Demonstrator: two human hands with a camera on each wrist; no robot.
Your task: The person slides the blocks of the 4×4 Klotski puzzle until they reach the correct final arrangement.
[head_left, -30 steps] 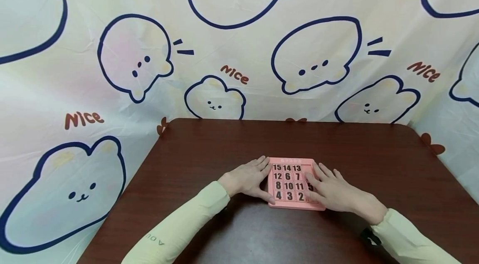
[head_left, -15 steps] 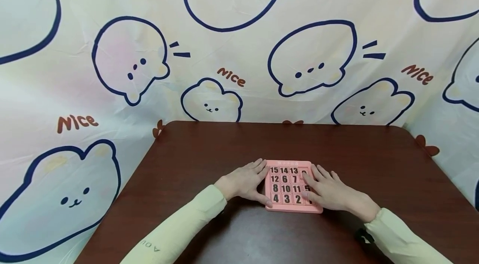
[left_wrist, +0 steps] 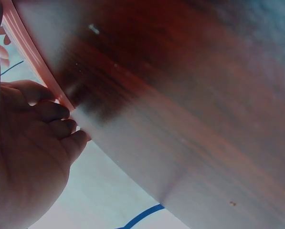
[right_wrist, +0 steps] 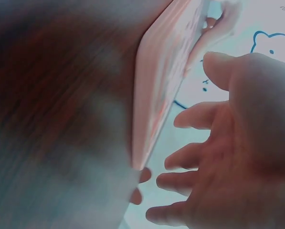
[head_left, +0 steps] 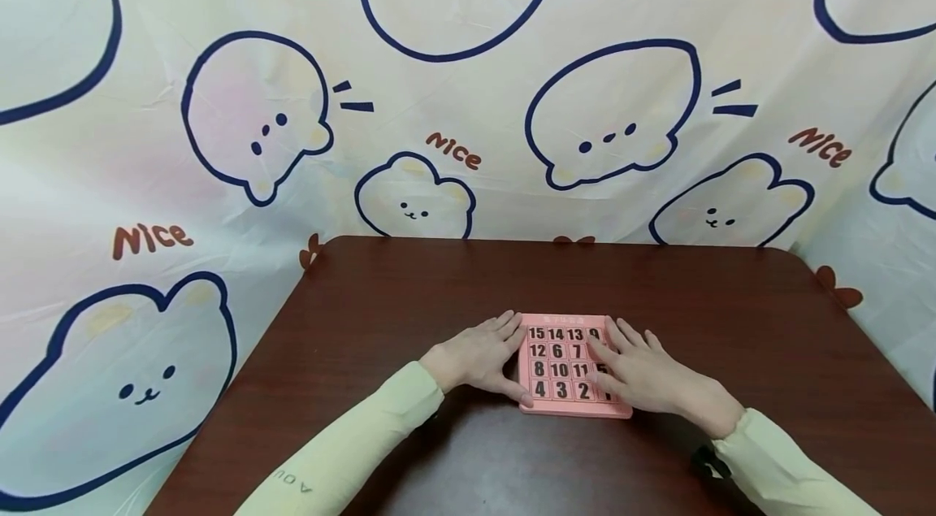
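- Dark wood-grain tabletop (head_left: 468,280), rounded at its far corners and glossy on the near side; pale fabric backdrop (head_left: 446,101) behind and to the sides, printed with blue-outlined cartoon animals and red-brown "Nice" lettering.
- Pink number slide puzzle (head_left: 574,410) lying face up on the tabletop, between the hands; its top row reads 15, 14, 13, 9.
- Left hand (head_left: 483,355) spread, fingers along the puzzle's left edge, thumb at its near-left corner; right hand (head_left: 647,370) spread above the right-hand columns, pinching nothing; in the right wrist view its fingertips look just clear of the tiles.
- Likeliest slip, I judge: the puzzle skidding or turning on the glossy tabletop, if a sideways push outdoes the left hand's light hold.
- Misreading is another risk; the right fingers cover the tile beside the 7 and part of the 5 tile (head_left: 603,368); a brushing thumb might nudge the wrong one.
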